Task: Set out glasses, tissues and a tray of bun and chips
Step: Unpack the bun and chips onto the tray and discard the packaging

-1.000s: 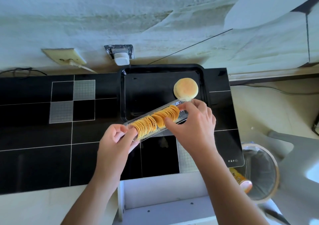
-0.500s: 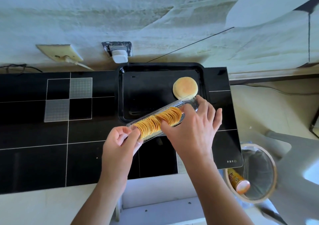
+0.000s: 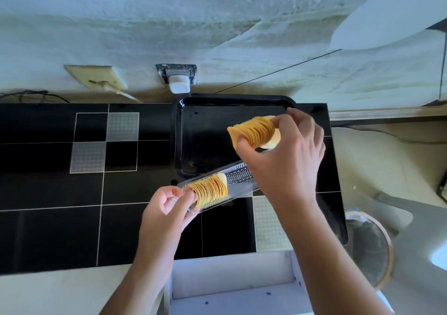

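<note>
A black tray (image 3: 208,111) lies on the black tiled table by the wall. My right hand (image 3: 285,150) holds a stack of chips (image 3: 254,133) above the tray's right side. The pale bun (image 3: 273,141) sits on the tray, mostly hidden behind that stack and my fingers. My left hand (image 3: 169,205) grips the near end of a clear plastic chip sleeve (image 3: 239,181), which lies slanted over the tray's front edge. A second stack of chips (image 3: 211,191) stays in the sleeve beside my left fingers. No glasses or tissues are in view.
A white open box or shelf (image 3: 232,283) stands at the table's near edge. A round bin with a dark liner (image 3: 367,249) sits on the floor to the right. A wall socket with a white plug (image 3: 177,82) is behind the tray.
My right hand has lifted about half of the chips out of the sleeve and carried them up over the tray's right side, covering the bun. My left hand keeps holding the sleeve.
</note>
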